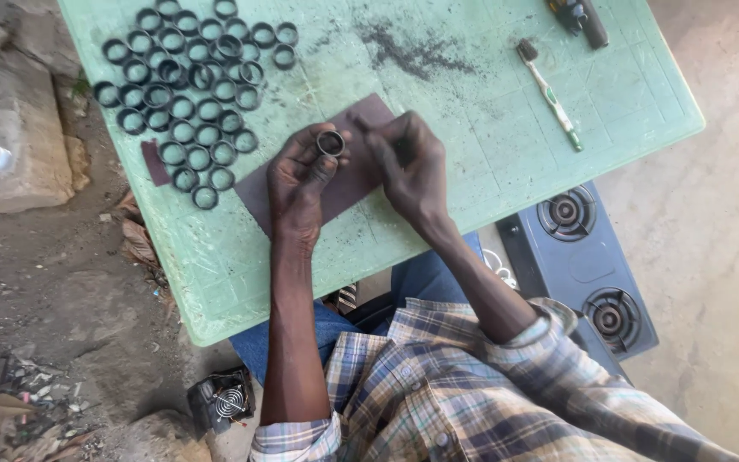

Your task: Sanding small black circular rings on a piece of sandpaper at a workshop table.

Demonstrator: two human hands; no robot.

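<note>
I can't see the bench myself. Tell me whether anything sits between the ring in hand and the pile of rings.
Nothing visible does. The left hand holds the ring above the dark sheet; only bare green table separates it from the pile of rings.

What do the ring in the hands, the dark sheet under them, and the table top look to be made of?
Ring, held at the left hand fingertips: dark, dull, thin-walled, likely metal or hard plastic; the look leaves it open. Dark sheet: flat, matte brown, flexible-looking, probably abrasive paper. Table top: pale green moulded plastic with grid lines, scuffed and dusted with black grime. The right hand pinches a small piece.

Plaid shirt (438, 393), sleeves rolled, blue jeans (412, 278).
</note>
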